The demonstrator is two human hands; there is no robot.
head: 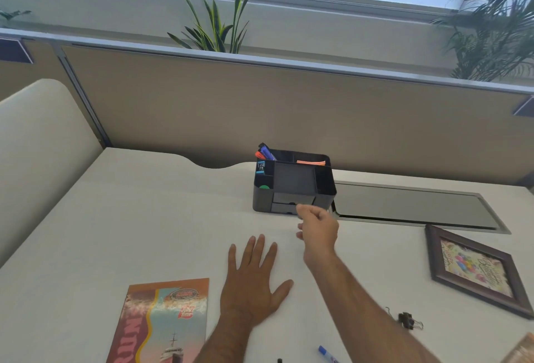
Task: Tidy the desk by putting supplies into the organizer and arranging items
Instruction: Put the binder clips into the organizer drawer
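Observation:
A black desk organizer (323, 186) stands at the back of the white desk. It holds markers (267, 153) at its rear left, an orange strip (310, 162), a small blue item (261, 166) and a green item (263, 187). Two small drawers (284, 202) form its front, and both look closed. My right hand (318, 228) is raised just in front of the lower drawer. Its fingers are curled, its thumb tip is at the drawer's right end, and nothing shows inside it. My left hand (251, 281) lies flat on the desk with its fingers spread.
A colourful booklet (164, 322) lies at the front left. On the right lie a framed picture (476, 271), binder clips (407, 323) and a blue marker (326, 354). A grey cable flap (413, 206) sits right of the organizer. A partition wall backs the desk.

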